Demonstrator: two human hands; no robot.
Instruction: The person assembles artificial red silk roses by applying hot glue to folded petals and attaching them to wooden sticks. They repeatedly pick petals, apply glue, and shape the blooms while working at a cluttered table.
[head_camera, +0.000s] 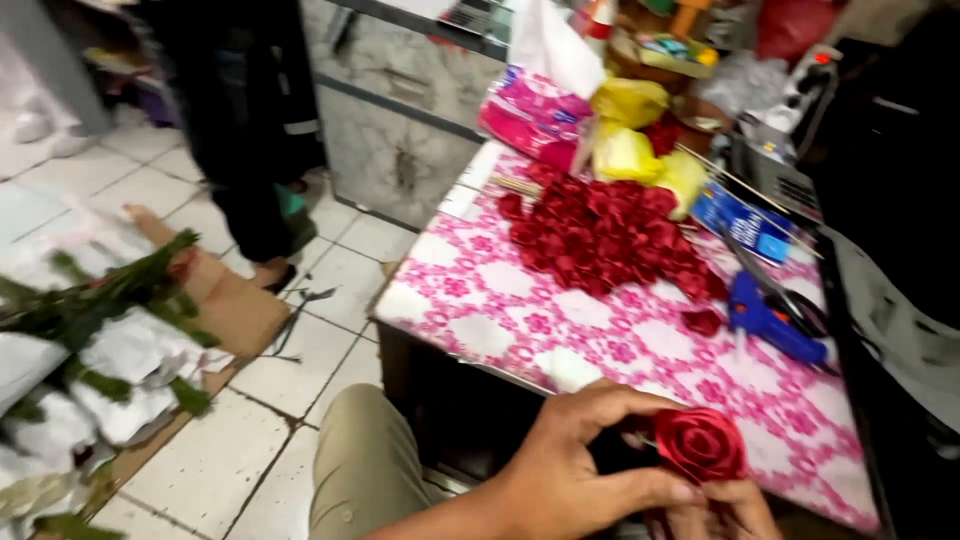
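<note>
- Pink-and-white floral cloth covers the table (480, 290) under my view, white floor tiles to its left.
- Nearest, my left hand (575, 460) pinches a red ribbon rose (699, 442) at the table's front edge; my right hand (725, 510) grips it from below (mostly cut off by the frame).
- Beyond lies a blue glue gun (775, 322).
- Farther back, a heap of red roses (605, 235) and yellow bags (630, 130).
- Farthest, a person's dark-trousered legs (245, 130) stand on the tiles.
</note>
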